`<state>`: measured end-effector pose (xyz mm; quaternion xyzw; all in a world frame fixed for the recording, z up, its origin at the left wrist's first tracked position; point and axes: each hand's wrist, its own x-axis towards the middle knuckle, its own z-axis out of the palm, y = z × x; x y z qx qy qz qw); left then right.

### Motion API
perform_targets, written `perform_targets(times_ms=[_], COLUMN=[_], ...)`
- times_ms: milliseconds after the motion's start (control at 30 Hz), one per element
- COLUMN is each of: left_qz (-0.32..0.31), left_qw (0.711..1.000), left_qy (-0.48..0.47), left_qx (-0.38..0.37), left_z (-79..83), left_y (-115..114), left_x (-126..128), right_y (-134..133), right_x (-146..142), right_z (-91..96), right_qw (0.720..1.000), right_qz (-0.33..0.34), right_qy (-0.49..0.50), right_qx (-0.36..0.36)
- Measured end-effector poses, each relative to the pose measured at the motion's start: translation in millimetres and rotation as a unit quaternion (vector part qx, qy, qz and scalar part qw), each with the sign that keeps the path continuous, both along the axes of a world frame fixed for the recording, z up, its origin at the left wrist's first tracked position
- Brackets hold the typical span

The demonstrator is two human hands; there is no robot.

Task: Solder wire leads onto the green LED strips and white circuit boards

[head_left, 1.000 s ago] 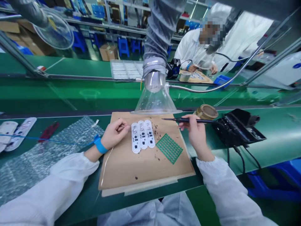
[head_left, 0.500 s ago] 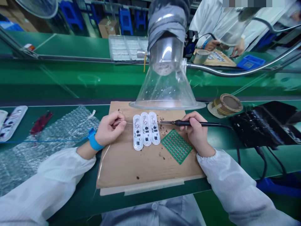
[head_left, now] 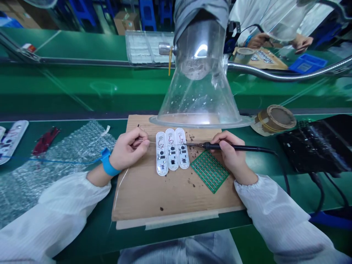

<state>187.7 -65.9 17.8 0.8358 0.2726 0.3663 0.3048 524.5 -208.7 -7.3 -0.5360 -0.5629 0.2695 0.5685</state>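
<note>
My left hand (head_left: 132,146) pinches a thin solder wire (head_left: 151,142), whose end reaches over the nearest white casing. A black soldering iron (head_left: 211,146) is gripped in my right hand (head_left: 231,152), its tip pointing left over the right-hand casing. Whether tip and wire touch anything there is too fine to tell. Three long white casings (head_left: 172,150) with small circuit boards and red wires lie side by side on the cardboard (head_left: 148,198). A green circuit panel (head_left: 209,171) with rows of small parts lies just below my right hand.
A clear fume hood (head_left: 202,99) hangs above the cardboard's far edge. To the right are a round brown tin (head_left: 276,119) and a black object (head_left: 316,145) with cables. Bubble wrap (head_left: 74,157) and red wires (head_left: 46,140) lie left. Across the bench, a person's hands (head_left: 302,43) work.
The view has shifted slightly. The soldering iron's tip has moved left onto the area of the right-hand casing. My left hand stays beside the casings with the wire.
</note>
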Motion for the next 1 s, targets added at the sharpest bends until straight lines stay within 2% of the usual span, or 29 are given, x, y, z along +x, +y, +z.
perform_targets(times_ms=[167,300,533,800,1000], left_qz=[-0.003,-0.004,0.01,0.009,0.008], left_qw=[1.0,0.999,1.0,1.0,1.0], left_qy=[0.025,0.04,0.003,0.002,0.005], left_qx=[-0.002,-0.012,-0.026,-0.014,-0.011], left_z=[1.6,4.5,4.5,2.7,0.7], left_y=[-1,-1,-1,0,0], left_x=[1,3,2,2,2], right_y=[1,2,1,-3,-1], right_x=[1,0,-6,-8,-11], right_z=[5.1,8.8,10.3,13.2,16.8], right_qw=[0.998,0.998,0.998,0.998,0.996], right_qz=[0.004,0.001,-0.031,0.014,0.022], right_qy=[-0.061,-0.068,0.062,-0.057,-0.084], right_qx=[0.023,0.008,-0.012,-0.012,-0.014])
